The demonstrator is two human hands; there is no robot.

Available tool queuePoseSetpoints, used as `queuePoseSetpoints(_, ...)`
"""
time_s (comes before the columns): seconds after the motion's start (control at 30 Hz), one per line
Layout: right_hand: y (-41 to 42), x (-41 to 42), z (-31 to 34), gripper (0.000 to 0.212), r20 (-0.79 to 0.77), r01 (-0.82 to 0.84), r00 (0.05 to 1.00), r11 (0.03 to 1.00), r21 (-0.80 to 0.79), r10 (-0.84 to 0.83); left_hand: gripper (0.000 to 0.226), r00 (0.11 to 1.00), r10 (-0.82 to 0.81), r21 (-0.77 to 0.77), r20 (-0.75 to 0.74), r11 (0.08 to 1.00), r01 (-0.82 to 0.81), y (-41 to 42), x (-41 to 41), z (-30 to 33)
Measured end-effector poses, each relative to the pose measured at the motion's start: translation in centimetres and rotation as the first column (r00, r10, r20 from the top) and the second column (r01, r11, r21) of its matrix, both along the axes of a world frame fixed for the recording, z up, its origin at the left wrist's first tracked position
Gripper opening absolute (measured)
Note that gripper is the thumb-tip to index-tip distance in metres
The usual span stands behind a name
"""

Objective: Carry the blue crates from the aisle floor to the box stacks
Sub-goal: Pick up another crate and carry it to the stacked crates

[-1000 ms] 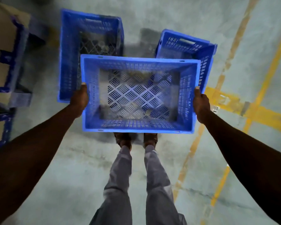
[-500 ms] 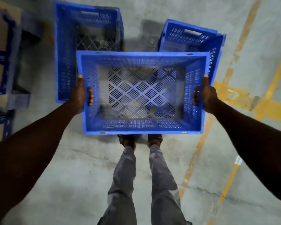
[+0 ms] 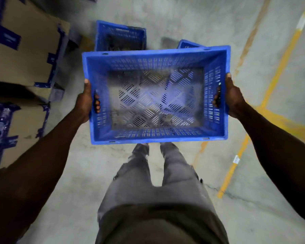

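Observation:
I hold an empty blue slotted crate point(image 3: 155, 132) in the air in front of my waist, open side up. My left hand point(image 3: 85, 101) grips its left wall, fingers through the handle slot. My right hand point(image 3: 231, 97) grips the right wall the same way. A second blue crate point(image 3: 120, 35) stands on the concrete floor beyond it. Only a corner of a third blue crate point(image 3: 187, 44) shows above the held crate's far rim.
Cardboard boxes with blue tape point(image 3: 23, 55) are stacked at the left, close to my left arm. Yellow floor lines point(image 3: 275, 81) run along the right side. My legs in grey trousers point(image 3: 155, 173) are below the crate.
The crate has risen from near the floor toward my waist. The floor crates now look farther away, and the cardboard boxes at the left have come into fuller view.

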State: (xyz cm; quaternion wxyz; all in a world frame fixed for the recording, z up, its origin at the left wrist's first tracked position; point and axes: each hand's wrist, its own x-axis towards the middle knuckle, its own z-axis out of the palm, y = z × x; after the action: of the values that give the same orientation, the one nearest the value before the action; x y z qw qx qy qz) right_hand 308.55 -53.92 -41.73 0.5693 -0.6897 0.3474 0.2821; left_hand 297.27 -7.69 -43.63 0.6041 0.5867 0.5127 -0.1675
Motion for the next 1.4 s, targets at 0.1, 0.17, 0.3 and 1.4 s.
queuePoseSetpoints(0.1,0.3,-1.9,6.2,0.063,0.067,-0.018,0.998,0.999,0.03,0.016,0.071,0.993,0.096,-0.056,0.063,0.994,-0.093,0.5,-3.4,5.3)
queuePoseSetpoints(0.17,0.5,-2.8,8.8,0.065,0.128,-0.062,0.99,0.998,0.027,0.058,0.076,0.987,0.131,-0.053,0.092,0.991,-0.126,0.4,-5.6,7.6)
queuePoseSetpoints(0.3,-0.4,-3.2,11.5,0.067,0.182,-0.157,0.972,0.986,0.047,0.146,0.078,0.97,0.19,0.016,0.152,0.981,-0.195,-1.7,-9.3,11.8)
queuePoseSetpoints(1.4,5.8,-23.3,17.6,0.054,0.363,-0.998,0.023,-0.001,0.065,0.932,0.061,0.092,0.933,0.168,0.348,0.034,-0.985,-49.1,-59.0,22.0)
